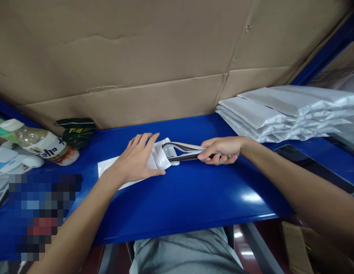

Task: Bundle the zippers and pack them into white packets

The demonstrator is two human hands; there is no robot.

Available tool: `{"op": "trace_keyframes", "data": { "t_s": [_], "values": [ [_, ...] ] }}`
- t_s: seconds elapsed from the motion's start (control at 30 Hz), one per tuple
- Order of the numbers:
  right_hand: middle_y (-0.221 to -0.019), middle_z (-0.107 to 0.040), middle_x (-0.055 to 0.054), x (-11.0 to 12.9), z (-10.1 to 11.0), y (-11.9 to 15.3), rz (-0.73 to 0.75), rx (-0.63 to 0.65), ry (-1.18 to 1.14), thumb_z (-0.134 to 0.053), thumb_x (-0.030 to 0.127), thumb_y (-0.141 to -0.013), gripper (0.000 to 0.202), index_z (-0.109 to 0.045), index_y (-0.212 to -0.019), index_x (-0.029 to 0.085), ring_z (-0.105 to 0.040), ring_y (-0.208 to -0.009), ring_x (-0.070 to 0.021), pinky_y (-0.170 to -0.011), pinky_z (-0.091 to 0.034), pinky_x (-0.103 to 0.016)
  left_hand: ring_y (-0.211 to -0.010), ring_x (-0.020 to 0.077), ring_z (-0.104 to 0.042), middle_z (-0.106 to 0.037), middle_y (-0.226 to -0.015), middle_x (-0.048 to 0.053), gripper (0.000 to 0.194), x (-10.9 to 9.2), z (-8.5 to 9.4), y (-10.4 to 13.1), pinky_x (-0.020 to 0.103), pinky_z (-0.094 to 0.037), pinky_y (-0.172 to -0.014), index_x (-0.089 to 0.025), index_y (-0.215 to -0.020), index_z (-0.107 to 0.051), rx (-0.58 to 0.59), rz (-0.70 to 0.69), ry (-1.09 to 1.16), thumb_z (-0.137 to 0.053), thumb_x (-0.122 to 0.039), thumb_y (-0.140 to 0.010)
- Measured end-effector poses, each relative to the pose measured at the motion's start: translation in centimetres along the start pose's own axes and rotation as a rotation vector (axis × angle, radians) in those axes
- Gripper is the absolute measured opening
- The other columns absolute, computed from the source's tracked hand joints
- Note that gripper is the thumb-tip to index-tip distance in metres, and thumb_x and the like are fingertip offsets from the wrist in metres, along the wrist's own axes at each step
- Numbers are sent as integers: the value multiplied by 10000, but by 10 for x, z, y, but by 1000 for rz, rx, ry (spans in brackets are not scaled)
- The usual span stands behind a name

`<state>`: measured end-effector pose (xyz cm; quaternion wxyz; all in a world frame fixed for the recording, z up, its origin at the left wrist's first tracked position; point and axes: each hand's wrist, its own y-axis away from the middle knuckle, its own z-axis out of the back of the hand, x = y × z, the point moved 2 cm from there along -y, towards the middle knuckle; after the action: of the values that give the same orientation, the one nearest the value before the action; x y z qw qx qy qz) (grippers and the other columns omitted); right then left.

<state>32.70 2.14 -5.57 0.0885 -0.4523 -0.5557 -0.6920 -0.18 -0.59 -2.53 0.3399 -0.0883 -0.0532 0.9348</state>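
From where I stand, the flat, narrow white plastic packet (161, 156) lies on the glossy blue tabletop (179, 201), about midway along it, with its long axis running left to right and its right end angled slightly toward the back. The bare left hand (137, 158) is spread wide over the packet, palm down, thumb well apart from the fingers and a thin ring on one of them.

Out of the packet's right end comes a looped band, dark brown and whitish (188, 147), its two strands bowed apart with blue tabletop showing between them. It points right, nearly level across the view, and narrows to the bare right hand (219, 150), which is closed around its far end, thumb on the near side. I can't tell how much of the band is inside the packet.

Behind them stands a creased brown cardboard panel (137, 57). Over to the right sits a stack of flat, white plastic-wrapped parcels (262, 114), with a black, glossy, phone-like slab (313, 167) just in front, near the right forearm. At the left end are a white-capped clear plastic bottle with a printed label (45, 144) and, beside it, a crumpled dark green packet with yellow print (76, 133).
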Motion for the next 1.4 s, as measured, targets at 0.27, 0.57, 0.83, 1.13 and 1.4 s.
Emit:
{"op": "trace_keyframes", "data": {
  "t_s": [0.27,0.57,0.83,1.13,1.4],
  "values": [
    [-637,-372,91,4,-9,0,-10,28,10,-792,633,-931,503,-518,-857,218,-216,-447,-46,-310,-203,-163,-1382,445,-590,-590,-1498,258,755,-1,-6,-1,627,-489,-1150,-111,-1608,-475,60,-27,-119,-663,-284,-897],
    [-622,-347,102,14,-28,-9,69,132,21,-763,635,-960,492,-512,-862,224,-205,-451,-53,-327,-195,-176,-1330,414,-592,-625,-1442,215,725,-22,-18,-9,591,-487,-1160,-137,-1560,-498,-10,-265,-99,-743,-328,-904],
    [-901,-687,-5,27,-34,-16,584,-389,11,-841,532,-943,511,-627,-1268,202,-588,-639,-100,-529,-509,-221,-1217,399,-675,-715,-1303,194,460,-26,-25,-18,540,-546,-1024,-151,-1390,-607,-52,21,-236,-714,-341,-985],
    [-921,-797,-84,26,-33,-39,874,-708,-167,-935,469,-827,352,-791,-914,160,-751,-881,-204,-843,-620,-353,-1190,383,-697,-703,-1309,186,459,-24,-27,-19,510,-571,-979,-147,-1370,-611,-100,86,-226,-724,-350,-973],
    [-1123,-845,-61,31,-49,-54,844,-581,109,-857,411,-905,265,-880,-1083,217,-779,-1012,-241,-976,-608,-403,-1203,397,-685,-713,-1308,181,491,-31,-27,-19,536,-557,-988,-142,-1372,-619,-145,84,-228,-720,-398,-965]
  ]
}}
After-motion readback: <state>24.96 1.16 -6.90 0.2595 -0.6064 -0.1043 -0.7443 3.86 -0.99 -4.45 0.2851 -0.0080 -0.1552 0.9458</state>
